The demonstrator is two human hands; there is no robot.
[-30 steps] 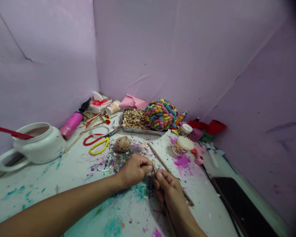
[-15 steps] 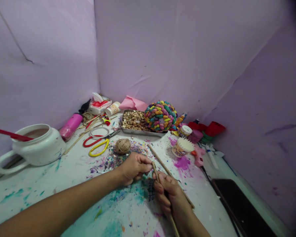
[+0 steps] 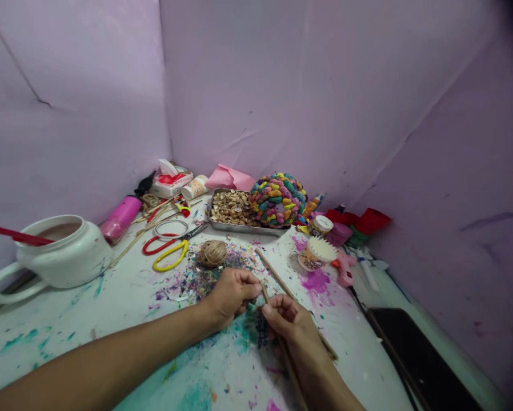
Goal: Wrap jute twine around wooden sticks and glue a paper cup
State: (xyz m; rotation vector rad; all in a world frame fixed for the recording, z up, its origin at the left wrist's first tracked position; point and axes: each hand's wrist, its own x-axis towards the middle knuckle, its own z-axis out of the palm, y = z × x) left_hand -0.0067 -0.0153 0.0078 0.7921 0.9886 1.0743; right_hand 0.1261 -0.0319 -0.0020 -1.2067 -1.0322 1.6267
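My left hand (image 3: 235, 297) is closed in a pinch at the upper end of a thin brown stick (image 3: 286, 355). Whether a strand of twine is also between those fingertips, I cannot tell. Lower down, my right hand (image 3: 297, 328) has its thumb and fingers on the same stick, which slants toward me beneath the palm. A second brown stick (image 3: 277, 278) lies on the table, passing behind my right hand. Just beyond my left hand sits a ball of twine (image 3: 212, 253), with red-and-yellow-handled scissors (image 3: 171, 256) to its left.
A metal tray (image 3: 248, 228) at the back holds nutshell-like pieces and a colourful knobbly round object (image 3: 279, 200). On the left stands a white pot (image 3: 68, 257) with a red stick. A paper cup (image 3: 314, 254), a pink glue gun (image 3: 345, 269) and a phone (image 3: 419, 359) are on the right.
My right hand has loosened and turned slightly, its fingers now higher and more spread along the stick. My left hand keeps its pinch near the tip, shifted a little left.
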